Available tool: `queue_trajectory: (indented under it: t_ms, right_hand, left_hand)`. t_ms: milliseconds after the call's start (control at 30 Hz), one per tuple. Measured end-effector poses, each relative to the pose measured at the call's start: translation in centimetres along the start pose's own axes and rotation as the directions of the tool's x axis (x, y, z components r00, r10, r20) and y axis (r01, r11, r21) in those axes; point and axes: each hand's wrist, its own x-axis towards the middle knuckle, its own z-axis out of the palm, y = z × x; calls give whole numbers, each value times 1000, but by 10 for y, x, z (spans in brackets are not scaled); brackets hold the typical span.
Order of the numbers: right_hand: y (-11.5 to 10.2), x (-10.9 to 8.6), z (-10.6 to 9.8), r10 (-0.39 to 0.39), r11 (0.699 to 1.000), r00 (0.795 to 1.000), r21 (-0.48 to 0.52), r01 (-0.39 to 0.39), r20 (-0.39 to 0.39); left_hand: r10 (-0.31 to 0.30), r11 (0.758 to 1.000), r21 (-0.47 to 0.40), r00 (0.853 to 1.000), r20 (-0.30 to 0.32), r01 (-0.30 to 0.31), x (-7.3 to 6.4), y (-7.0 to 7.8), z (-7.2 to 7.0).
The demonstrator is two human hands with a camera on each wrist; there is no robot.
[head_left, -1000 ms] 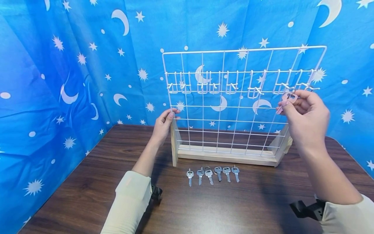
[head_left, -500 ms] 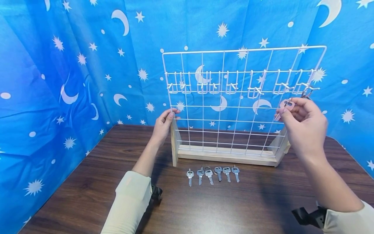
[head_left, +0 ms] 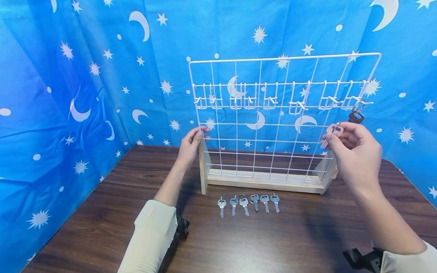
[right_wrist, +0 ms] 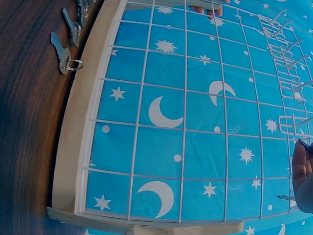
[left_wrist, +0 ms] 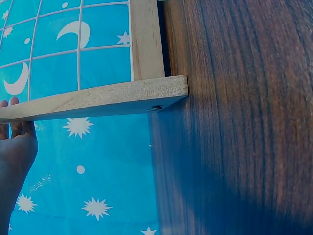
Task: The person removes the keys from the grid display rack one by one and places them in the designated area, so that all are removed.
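A white wire grid rack [head_left: 286,58] with a wooden base [head_left: 266,184] stands on the table. My left hand [head_left: 189,148] grips its left wooden upright [left_wrist: 98,100], thumb in front. Right of the grid, my right hand [head_left: 358,155] pinches a key [head_left: 336,130] between thumb and index finger; the other fingers are curled. Just above that hand, a dark key [head_left: 356,116] hangs by its ring from the rightmost hook [head_left: 367,102]. In the right wrist view, the key's blade [right_wrist: 286,198] sticks out below the fingers.
Several silver keys [head_left: 244,203] lie in a row before the rack, some with rings. More white hooks [head_left: 298,106] line the grid's upper part. A blue curtain [head_left: 102,113] with moons and stars hangs behind the dark wood table [head_left: 218,246].
My right hand has moved down from the rightmost hook with the pinched key. The dark key on that hook, earlier hidden behind the hand, now shows. My left hand has stayed put.
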Motion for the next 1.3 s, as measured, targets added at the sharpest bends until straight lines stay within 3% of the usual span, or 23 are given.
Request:
queue_trajectory:
  t_ms: [367, 633, 900, 1067, 1300]
  right_hand:
    - [11, -8, -1, 31, 997, 999, -77, -29, 25]
    - [19, -13, 0, 32, 998, 998, -63, -28, 57]
    - [25, -20, 1, 48, 995, 995, -93, -39, 90]
    - [28, -24, 2, 35, 994, 993, -105, -23, 111]
    - [33, -29, 4, 16, 988, 988, -156, 7, 151]
  left_hand:
    - [2, 1000, -12, 1000, 5, -2, -1, 3, 0]
    - [-1, 1000, 14, 1000, -4, 1, -1, 3, 1]
    - [1, 1000, -28, 1000, -5, -1, 6, -20, -4]
    - [29, 999, -15, 1000, -9, -29, 6, -23, -5]
    - [16, 1000, -15, 1000, -9, -16, 5, -19, -4]
